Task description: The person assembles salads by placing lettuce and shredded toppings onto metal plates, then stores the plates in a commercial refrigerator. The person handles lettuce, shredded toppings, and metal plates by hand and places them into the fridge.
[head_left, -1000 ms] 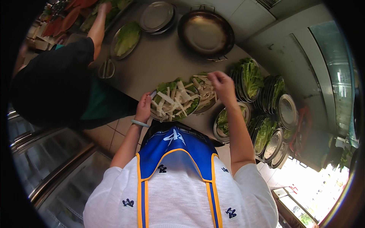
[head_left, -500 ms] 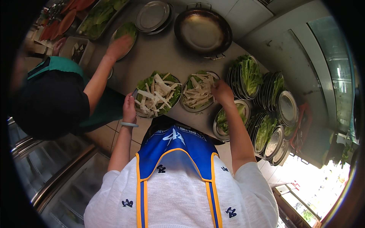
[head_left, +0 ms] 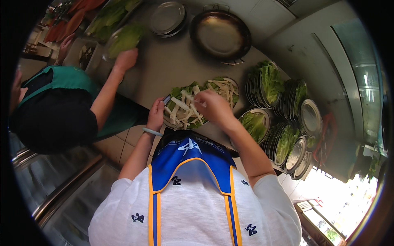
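Observation:
My left hand [head_left: 156,114] grips the left rim of a metal plate [head_left: 169,125] near the counter's front edge. Lettuce leaves and a heap of pale cut strips [head_left: 180,110] cover that plate. Over its right side is my right hand [head_left: 211,105], fingers pinched together around pale strips, slightly blurred. Partly behind that hand stands a second plate of lettuce and thinner pale strips [head_left: 225,87]. A plate holding only lettuce [head_left: 252,125] lies to the right of my right wrist.
Stacked metal plates with lettuce [head_left: 271,84] line the right side. A large two-handled wok [head_left: 220,35] and empty plates [head_left: 167,18] sit at the back. On the left, a co-worker's hand [head_left: 126,60] is by a lettuce plate [head_left: 123,41], near a tray of leaves [head_left: 108,20].
My right hand has moved left from the second plate to above the first. My left hand has shifted right with the first plate, closer to the second. The co-worker's lettuce plate has moved left.

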`<state>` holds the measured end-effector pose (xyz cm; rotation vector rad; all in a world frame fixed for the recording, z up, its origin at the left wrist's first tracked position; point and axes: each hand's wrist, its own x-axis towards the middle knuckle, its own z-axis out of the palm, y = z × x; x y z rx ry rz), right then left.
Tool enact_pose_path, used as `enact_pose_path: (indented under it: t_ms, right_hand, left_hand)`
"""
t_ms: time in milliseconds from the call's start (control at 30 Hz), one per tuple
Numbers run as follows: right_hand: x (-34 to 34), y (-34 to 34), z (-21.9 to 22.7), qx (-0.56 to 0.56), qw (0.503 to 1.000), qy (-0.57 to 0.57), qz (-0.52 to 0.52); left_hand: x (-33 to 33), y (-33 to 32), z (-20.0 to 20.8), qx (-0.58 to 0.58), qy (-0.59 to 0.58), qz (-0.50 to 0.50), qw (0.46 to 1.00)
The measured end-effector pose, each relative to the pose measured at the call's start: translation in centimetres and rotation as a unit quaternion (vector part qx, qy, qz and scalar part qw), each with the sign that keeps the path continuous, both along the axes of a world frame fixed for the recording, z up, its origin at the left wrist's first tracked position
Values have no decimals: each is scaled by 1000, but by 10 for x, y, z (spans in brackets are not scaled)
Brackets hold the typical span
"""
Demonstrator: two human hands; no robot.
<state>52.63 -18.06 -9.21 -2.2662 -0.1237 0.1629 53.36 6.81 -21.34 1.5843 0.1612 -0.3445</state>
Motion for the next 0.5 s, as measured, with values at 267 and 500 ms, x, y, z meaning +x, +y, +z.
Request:
enact_pose_path:
  t_ms: [267, 500]
  right_hand:
    - [-30, -80, -55, -159, 967, -7, -197]
    - [-57, -90, -81, -248, 957, 107, -103]
  left_hand:
    - [-5, 18, -21, -39, -7, 61, 997]
    - [-9, 53, -40, -68, 8, 126, 990]
